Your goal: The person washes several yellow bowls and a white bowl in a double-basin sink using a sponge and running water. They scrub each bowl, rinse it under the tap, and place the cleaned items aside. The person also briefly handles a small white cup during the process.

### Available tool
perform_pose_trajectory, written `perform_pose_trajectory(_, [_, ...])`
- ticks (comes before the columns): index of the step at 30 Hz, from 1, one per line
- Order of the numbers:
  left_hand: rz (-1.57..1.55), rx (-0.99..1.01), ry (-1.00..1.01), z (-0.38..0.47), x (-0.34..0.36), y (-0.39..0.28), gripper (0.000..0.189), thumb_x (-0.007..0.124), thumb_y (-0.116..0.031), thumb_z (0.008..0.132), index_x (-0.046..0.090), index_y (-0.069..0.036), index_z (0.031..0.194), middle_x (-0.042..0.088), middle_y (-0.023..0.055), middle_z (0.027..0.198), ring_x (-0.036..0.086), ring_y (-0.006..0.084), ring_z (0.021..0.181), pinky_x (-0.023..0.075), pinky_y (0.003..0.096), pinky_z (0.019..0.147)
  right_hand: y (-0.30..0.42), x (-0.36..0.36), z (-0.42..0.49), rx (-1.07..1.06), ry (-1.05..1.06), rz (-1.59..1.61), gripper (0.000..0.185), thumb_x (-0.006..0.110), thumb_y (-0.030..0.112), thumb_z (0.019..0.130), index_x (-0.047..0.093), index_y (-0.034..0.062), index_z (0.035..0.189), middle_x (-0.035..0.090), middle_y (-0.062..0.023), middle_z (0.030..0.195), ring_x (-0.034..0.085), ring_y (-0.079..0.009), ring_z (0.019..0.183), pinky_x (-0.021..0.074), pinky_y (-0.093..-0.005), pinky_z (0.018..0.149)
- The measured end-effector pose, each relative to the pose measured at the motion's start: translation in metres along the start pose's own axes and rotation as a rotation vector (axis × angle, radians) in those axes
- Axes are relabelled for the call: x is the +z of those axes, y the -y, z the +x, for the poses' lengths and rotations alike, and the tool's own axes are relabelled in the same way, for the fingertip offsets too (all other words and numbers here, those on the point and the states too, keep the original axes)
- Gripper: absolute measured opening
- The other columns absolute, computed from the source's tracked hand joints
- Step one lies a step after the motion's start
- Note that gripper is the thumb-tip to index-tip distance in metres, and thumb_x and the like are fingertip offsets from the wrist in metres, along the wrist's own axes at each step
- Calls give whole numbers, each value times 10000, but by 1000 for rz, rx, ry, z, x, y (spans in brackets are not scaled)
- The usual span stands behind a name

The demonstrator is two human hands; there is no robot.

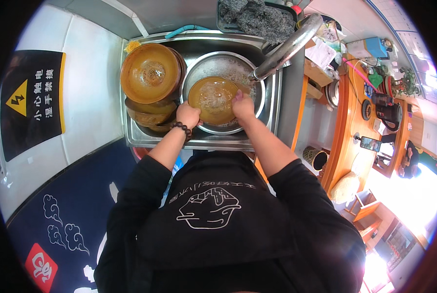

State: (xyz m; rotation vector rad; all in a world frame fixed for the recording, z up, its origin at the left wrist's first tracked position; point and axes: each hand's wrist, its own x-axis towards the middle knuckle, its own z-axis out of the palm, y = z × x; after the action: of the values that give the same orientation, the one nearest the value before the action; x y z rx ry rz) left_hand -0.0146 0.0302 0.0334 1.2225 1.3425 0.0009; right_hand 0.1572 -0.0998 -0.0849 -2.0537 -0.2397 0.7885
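A yellow-brown bowl (213,98) is held between my two hands over a round metal basin (200,66) inside the stainless steel sink. My left hand (189,114) grips its lower left rim, with a dark bead bracelet on the wrist. On the right rim, my right hand (243,105) has its fingers curled over the edge. Water and bubbles show in the bowl and around it in the basin. To the left stands a stack of similar brown bowls (145,75), the top one wet inside. More bowls (150,114) lie tilted below that stack.
A metal faucet (290,47) reaches over the basin's right side. Steel-wool-like scouring pads (259,20) fill a dark tray behind the sink. A yellow scrubber (132,46) sits at the back left corner, near a blue hose (185,29). Rightward runs a wooden counter (350,135) with a kettle (389,114).
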Motion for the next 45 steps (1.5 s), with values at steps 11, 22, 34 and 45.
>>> perform_pose_trajectory(11, [750,893,224,-42,9,-2,395,680,-379,937,697,-3,817,670,194,849,637,391,904,504,481,814,89,-34,37,218,376,-297,410,542,357,1029,692,-18,1098,718,-224,998,723,-387,840,573,-473,589])
perform_pose_trajectory(22, [-422,-82,274,-30,-9,6,501,553,-492,1034,643,-54,1259,701,46,1175,682,201,1015,552,423,857,7,3,61,-284,152,-442,276,657,131,917,663,60,1185,725,-171,1094,693,-296,984,524,-358,901])
perform_pose_trajectory(34, [-460,-63,357,-25,-6,-8,421,503,-411,1071,587,-66,1296,647,86,1267,647,237,1109,555,481,874,144,-8,-73,-971,202,-304,427,721,234,882,653,9,1239,623,-245,1285,557,-437,1253,437,-476,1085])
perform_pose_trajectory(45, [-1050,-90,573,-46,-16,-49,468,437,-379,1091,439,-88,1458,533,138,1460,566,366,1293,527,617,955,87,-14,-36,453,255,944,413,522,270,1048,573,-3,1353,650,-157,1253,605,-252,1194,482,-389,1014])
